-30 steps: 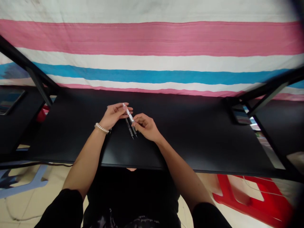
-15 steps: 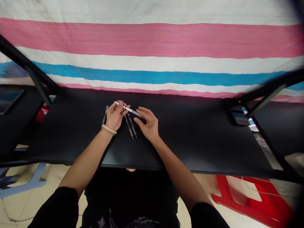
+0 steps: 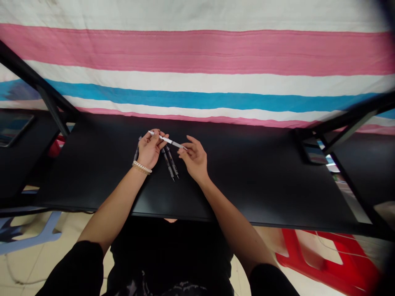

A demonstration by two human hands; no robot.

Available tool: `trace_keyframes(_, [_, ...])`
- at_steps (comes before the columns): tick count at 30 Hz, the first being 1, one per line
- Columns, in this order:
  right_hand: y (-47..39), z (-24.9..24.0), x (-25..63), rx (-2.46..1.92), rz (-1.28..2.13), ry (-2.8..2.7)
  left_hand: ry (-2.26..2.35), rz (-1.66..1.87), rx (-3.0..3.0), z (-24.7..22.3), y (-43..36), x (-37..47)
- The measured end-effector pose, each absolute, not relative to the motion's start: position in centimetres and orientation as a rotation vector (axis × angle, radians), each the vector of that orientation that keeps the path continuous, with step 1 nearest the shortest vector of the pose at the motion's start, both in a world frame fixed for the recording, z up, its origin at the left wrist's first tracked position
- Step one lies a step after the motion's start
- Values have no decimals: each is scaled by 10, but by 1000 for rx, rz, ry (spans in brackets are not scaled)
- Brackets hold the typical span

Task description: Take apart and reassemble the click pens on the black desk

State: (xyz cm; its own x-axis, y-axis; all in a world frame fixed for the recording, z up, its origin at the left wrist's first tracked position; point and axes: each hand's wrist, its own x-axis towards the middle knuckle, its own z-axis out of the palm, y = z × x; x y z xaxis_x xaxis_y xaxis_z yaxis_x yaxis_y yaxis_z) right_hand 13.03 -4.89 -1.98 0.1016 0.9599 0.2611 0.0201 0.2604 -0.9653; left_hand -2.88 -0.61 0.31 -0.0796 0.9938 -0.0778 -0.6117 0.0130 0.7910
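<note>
Holding the white pen (image 3: 168, 140): left hand (image 3: 149, 151) has it closed between thumb and fingers, palm partly turned up. Pen is above the black table (image 3: 247, 176), slanting from far left to near right, white end out past the left fingers, gray end toward the right hand (image 3: 196, 162). Right hand has its fingers bent, thumb and fingertips at the gray end; can't tell if it's pinching or just touching.

Left wrist carries a pale beaded bracelet (image 3: 142, 167).

Longer dark pen (image 3: 168, 165) and second dark pen (image 3: 173, 163) lie side by side on the table between the hands, tips pointing near, slightly right. Their far ends sit close to the left hand and the white pen. Third dark pen (image 3: 136, 153) is just left of the left hand, partly hidden by it.

Striped cloth (image 3: 197, 53) in pink, white and blue hangs along the far edge. Black metal braces at both sides. Glossy dark rectangular item (image 3: 315, 154) at the far right, another glossy flat panel (image 3: 14, 129) off to the far left on a separate dark surface. Red stool (image 3: 327, 259) on the floor, near right; bluish stool (image 3: 43, 236), near left.
</note>
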Motion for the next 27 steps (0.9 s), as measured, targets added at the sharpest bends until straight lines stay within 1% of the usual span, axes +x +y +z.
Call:
trace_keyframes(2, [-50,-20,130,-1092,961,-1220,819,1479,633,4,-6,-28])
trace_keyframes(3, [-50,-19,130,-1096,921,-1240,824,1480,633,4,-6,-28])
trace_keyframes(8, [-53,-16,132,-1026,533,-1463,850,1527,612,4,-8,-25])
trace_keyframes(11, [-53,-14,134,-1012,417,-1490,873,1530,587,4,-7,-24])
trace_keyframes(14, [-53,-13,134,-1039,484,-1449,861,1553,575,3,-7,-25])
trace_keyframes(17, [-53,-14,132,-1081,740,-1378,842,1557,587,3,-7,-26])
trace_keyframes(19, [-53,-14,131,-1085,825,-1348,824,1546,605,3,-7,-26])
trace_keyframes(24, [-52,-11,135,-1103,674,-1303,858,1640,574,2,1,-37])
trace_keyframes(27, [-51,-9,138,-1088,682,-1292,920,1713,520,3,5,-43])
